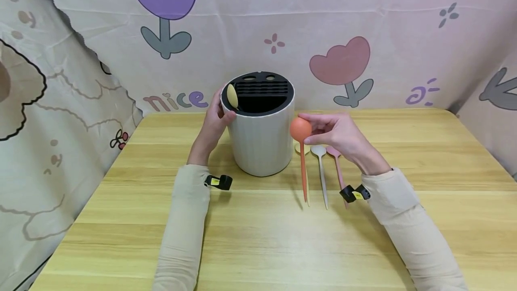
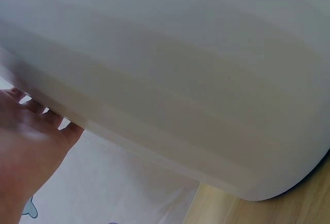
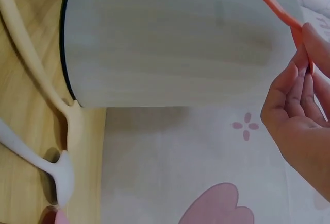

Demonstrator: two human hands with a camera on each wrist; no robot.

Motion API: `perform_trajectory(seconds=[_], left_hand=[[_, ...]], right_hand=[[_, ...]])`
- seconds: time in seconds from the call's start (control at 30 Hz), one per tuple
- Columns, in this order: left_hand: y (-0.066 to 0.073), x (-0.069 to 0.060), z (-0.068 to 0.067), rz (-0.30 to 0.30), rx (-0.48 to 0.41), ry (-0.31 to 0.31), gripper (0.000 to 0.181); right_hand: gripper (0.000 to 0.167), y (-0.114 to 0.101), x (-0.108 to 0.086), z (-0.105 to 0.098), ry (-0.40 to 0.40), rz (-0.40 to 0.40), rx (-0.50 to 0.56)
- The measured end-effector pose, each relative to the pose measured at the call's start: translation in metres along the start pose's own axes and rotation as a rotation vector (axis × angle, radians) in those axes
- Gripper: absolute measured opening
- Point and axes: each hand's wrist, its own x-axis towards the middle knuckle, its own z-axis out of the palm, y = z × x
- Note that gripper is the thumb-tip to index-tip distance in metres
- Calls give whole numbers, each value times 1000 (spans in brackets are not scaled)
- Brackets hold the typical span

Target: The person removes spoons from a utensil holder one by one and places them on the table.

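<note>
The right hand (image 1: 343,136) pinches the orange spoon (image 1: 300,129) by its bowl, handle hanging beside the pale holder (image 1: 262,143), which the left hand (image 1: 213,125) grips near the rim; pinched so high, the spoon could swivel, its tip perhaps nudging the yellow spoon (image 3: 75,126) on the worktop (image 1: 262,237)

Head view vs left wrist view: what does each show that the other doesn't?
Head only: right hand pinching a round-headed orange utensil; black slotted insert; pale-yellow oval utensil head at its edge; yellow utensil, grey-white utensil and pink utensil, all long-handled, lying side by side.

Left wrist only: thin dark line along the container's base; gaps between the fingers.

Both: left hand holding the pale, ribbed cylindrical container; wood-grain table.
</note>
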Motion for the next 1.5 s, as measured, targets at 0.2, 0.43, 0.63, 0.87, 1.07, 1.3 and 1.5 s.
perform_trajectory(seconds=[0.2, 0.43, 0.63, 0.87, 1.07, 1.3, 1.5], left_hand=[[-1, 1, 0, -3, 3, 6, 134], [-1, 0, 0, 1, 11, 4, 132], [0, 0, -1, 8, 8, 8, 132], [-1, -1, 1, 10, 9, 0, 132], [-1, 0, -1, -6, 14, 3, 133], [0, 2, 1, 16, -26, -1, 134], [0, 1, 2, 14, -13, 3, 135]], right_hand=[[60, 8, 4, -5, -46, 36, -40], [56, 19, 11, -8, -75, 74, -94], [54, 23, 14, -9, -115, 118, -156], [54, 34, 19, -11, -131, 140, -205], [56, 35, 21, -19, -157, 153, -242], [56, 42, 23, -43, -169, 195, -291], [55, 53, 29, -63, -183, 220, -338]])
